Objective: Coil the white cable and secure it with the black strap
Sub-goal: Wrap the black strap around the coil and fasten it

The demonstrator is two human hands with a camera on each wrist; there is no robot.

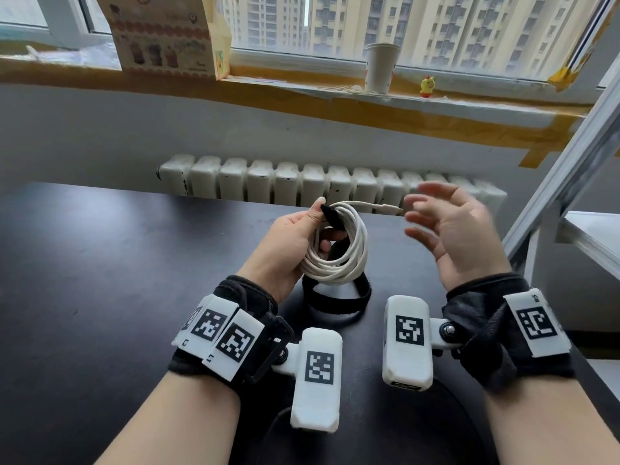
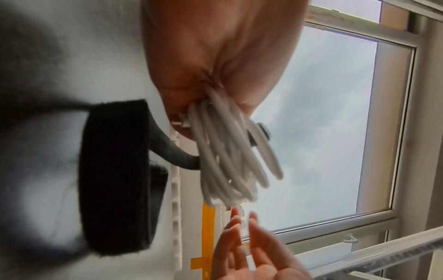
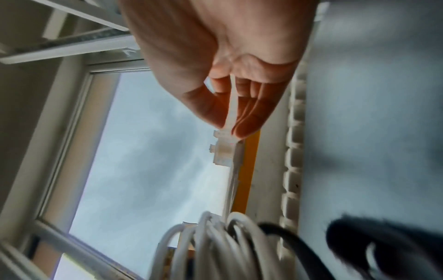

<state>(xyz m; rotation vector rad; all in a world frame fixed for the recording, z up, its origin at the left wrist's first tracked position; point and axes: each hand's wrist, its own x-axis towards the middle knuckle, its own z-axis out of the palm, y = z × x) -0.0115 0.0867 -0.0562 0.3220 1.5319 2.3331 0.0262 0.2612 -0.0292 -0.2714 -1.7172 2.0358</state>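
My left hand [image 1: 317, 226] grips a white cable [image 1: 355, 250] wound into a coil, held a little above the dark table [image 1: 100, 297]. Its thumb pins one end of the black strap [image 1: 335, 302] on the top of the coil; the rest of the strap hangs in a loop that touches the table. The cable's free end [image 1: 385, 206] sticks out to the right, up to the fingertips of my right hand [image 1: 419, 218], which is open, palm up and blurred. In the wrist views the coil [image 2: 225, 155] [image 3: 215, 246], the strap [image 2: 112, 170] and the right hand [image 3: 228, 127] show, with the cable end [image 3: 232, 106] running along its fingers.
A white radiator [image 1: 302, 182] stands behind the table's far edge. On the window sill are a paper cup [image 1: 380, 67], a small yellow figure [image 1: 427, 86] and a printed carton [image 1: 167, 31]. A metal frame [image 1: 570, 162] rises at the right.
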